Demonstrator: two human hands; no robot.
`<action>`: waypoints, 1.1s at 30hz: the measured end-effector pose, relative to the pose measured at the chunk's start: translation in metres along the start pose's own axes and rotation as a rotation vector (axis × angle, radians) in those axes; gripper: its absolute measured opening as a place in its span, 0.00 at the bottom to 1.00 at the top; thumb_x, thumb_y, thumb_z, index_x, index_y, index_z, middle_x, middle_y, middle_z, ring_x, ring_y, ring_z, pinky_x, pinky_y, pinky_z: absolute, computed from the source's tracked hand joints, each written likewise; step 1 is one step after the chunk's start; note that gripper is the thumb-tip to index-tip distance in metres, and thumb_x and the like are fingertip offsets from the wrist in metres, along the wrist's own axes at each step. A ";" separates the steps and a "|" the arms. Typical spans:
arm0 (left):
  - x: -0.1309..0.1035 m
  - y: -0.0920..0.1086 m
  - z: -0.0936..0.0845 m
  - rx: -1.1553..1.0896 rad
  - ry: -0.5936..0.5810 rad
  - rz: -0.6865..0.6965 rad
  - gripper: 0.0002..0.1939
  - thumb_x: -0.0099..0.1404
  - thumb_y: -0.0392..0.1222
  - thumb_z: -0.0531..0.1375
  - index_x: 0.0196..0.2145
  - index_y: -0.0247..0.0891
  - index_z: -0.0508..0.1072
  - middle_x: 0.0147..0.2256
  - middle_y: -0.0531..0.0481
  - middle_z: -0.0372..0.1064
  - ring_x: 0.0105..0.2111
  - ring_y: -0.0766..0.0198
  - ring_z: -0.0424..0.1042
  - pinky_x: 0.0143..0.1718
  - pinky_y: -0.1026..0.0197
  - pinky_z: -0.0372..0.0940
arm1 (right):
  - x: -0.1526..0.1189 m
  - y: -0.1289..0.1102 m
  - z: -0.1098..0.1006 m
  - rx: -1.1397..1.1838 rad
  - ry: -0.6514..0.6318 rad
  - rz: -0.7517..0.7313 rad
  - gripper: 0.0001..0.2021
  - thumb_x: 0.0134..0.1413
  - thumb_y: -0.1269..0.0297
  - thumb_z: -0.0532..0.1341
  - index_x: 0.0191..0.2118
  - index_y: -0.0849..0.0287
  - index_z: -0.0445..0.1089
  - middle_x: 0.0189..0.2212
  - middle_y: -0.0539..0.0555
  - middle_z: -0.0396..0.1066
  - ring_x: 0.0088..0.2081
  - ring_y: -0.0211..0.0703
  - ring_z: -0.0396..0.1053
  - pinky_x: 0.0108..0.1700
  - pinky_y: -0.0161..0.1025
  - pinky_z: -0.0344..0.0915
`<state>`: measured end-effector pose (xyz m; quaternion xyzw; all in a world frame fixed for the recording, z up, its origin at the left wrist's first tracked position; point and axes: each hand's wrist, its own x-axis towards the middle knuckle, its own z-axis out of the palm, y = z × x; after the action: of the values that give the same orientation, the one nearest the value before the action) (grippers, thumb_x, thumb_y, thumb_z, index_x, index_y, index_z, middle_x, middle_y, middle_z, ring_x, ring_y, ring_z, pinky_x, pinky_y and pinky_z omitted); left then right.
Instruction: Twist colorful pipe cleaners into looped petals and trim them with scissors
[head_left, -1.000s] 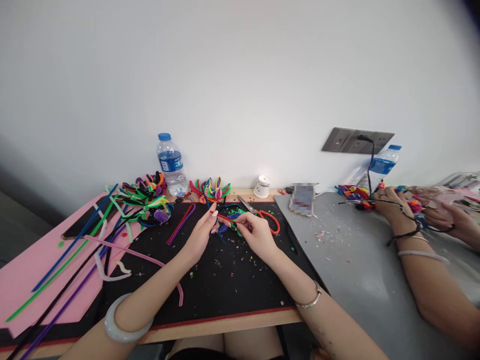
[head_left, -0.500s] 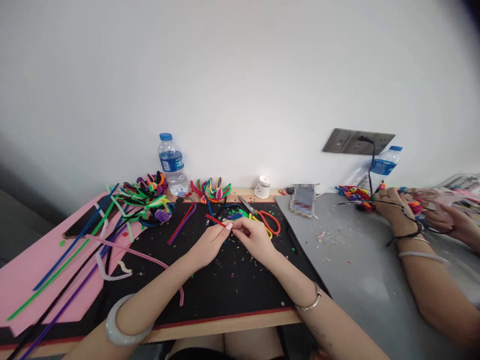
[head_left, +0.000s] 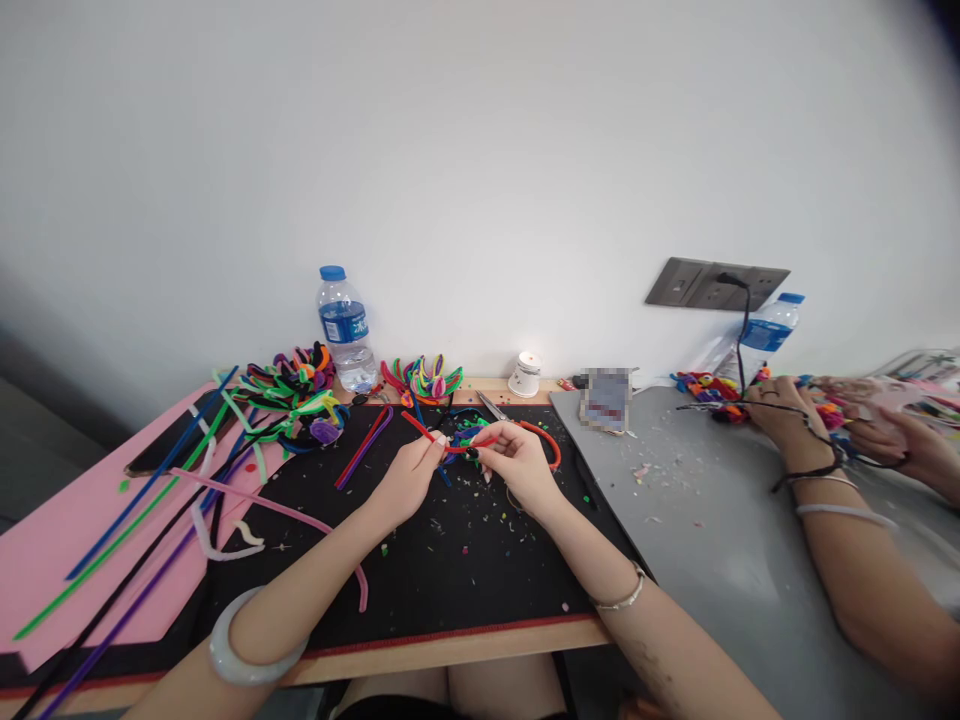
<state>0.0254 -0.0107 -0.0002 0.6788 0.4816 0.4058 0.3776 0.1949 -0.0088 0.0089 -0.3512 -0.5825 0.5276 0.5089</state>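
My left hand (head_left: 409, 478) and my right hand (head_left: 514, 462) both pinch a short red pipe cleaner (head_left: 442, 440) above the black mat (head_left: 450, 570). The wire runs from upper left down between my fingertips and curves slightly. Just behind my hands lies a small heap of green and blue pipe-cleaner pieces (head_left: 469, 428) and orange-handled scissors (head_left: 536, 438). A red and a purple stick (head_left: 364, 445) lie side by side to the left of my hands.
Long pipe cleaners (head_left: 150, 500) spread over a pink sheet (head_left: 67, 530) at left. Finished coloured loops (head_left: 424, 380), a water bottle (head_left: 343, 328) and a small lit candle (head_left: 523, 374) stand by the wall. Another person's hands (head_left: 795, 415) work on the grey mat (head_left: 712, 530) at right.
My hands first drew together on the red piece, then lifted slightly toward the wall; the red wire now bends into a shallow curve between them.
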 end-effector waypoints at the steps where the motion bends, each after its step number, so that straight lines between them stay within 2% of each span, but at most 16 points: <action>1: -0.001 0.002 0.000 0.020 -0.018 0.003 0.17 0.64 0.49 0.43 0.23 0.37 0.57 0.21 0.56 0.53 0.23 0.67 0.55 0.27 0.64 0.52 | 0.000 0.000 0.000 0.026 0.001 0.005 0.05 0.43 0.68 0.62 0.29 0.61 0.67 0.19 0.47 0.65 0.18 0.30 0.61 0.20 0.29 0.61; 12: -0.003 0.005 -0.002 0.091 -0.125 0.000 0.20 0.64 0.50 0.42 0.23 0.36 0.61 0.20 0.56 0.54 0.22 0.67 0.55 0.26 0.64 0.52 | 0.000 0.001 0.001 0.065 -0.024 0.033 0.08 0.43 0.63 0.63 0.27 0.62 0.66 0.19 0.49 0.68 0.19 0.33 0.65 0.22 0.32 0.66; 17: -0.006 0.015 -0.002 0.172 -0.261 0.070 0.19 0.65 0.47 0.41 0.25 0.35 0.63 0.23 0.54 0.59 0.24 0.66 0.57 0.28 0.64 0.54 | 0.000 -0.002 0.001 0.056 -0.041 0.044 0.10 0.44 0.62 0.62 0.24 0.61 0.62 0.19 0.49 0.68 0.16 0.32 0.63 0.19 0.31 0.63; 23: -0.008 0.022 -0.006 0.323 -0.376 0.119 0.20 0.65 0.45 0.41 0.27 0.35 0.68 0.24 0.51 0.66 0.26 0.64 0.62 0.32 0.63 0.56 | -0.002 0.001 0.002 -0.019 -0.078 0.066 0.08 0.47 0.61 0.59 0.28 0.62 0.64 0.17 0.48 0.67 0.14 0.31 0.61 0.17 0.29 0.60; 33: -0.010 0.023 -0.007 0.424 -0.442 0.189 0.18 0.65 0.43 0.43 0.31 0.38 0.71 0.31 0.48 0.71 0.31 0.61 0.69 0.36 0.63 0.59 | -0.006 -0.004 0.005 -0.119 -0.102 0.110 0.09 0.47 0.61 0.58 0.30 0.63 0.66 0.15 0.47 0.65 0.12 0.29 0.57 0.15 0.28 0.56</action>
<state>0.0248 -0.0254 0.0215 0.8559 0.3965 0.1724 0.2837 0.1916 -0.0164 0.0120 -0.3850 -0.6178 0.5365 0.4269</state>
